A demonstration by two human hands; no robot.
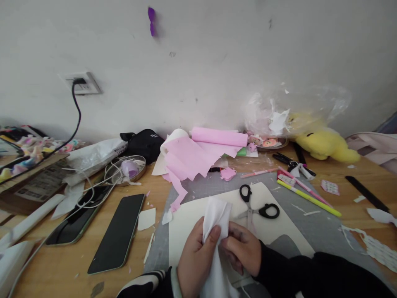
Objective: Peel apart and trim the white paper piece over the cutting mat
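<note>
A soft white cloth (217, 210) hangs in folds between my two hands, over a cream sheet of paper (182, 231). My left hand (195, 258) grips it with the thumb pressed on top. From the other side my right hand (246, 250) has its fingers curled in and pinches the cloth's edge. Just beyond the right hand lies a pair of black-handled scissors (249, 212), its blades apart on the paper. Under the paper is a grey mat (159, 244). The cloth's lower end runs out of view.
Two phones (119, 234) (79, 215) and a white cable (93, 194) lie left. Torn pink paper (192, 159) and a pink roll (218, 136) are at the back. Markers (307, 198), pliers (288, 161) and a yellow plush toy (325, 142) stand right. Paper scraps (147, 219) are scattered about.
</note>
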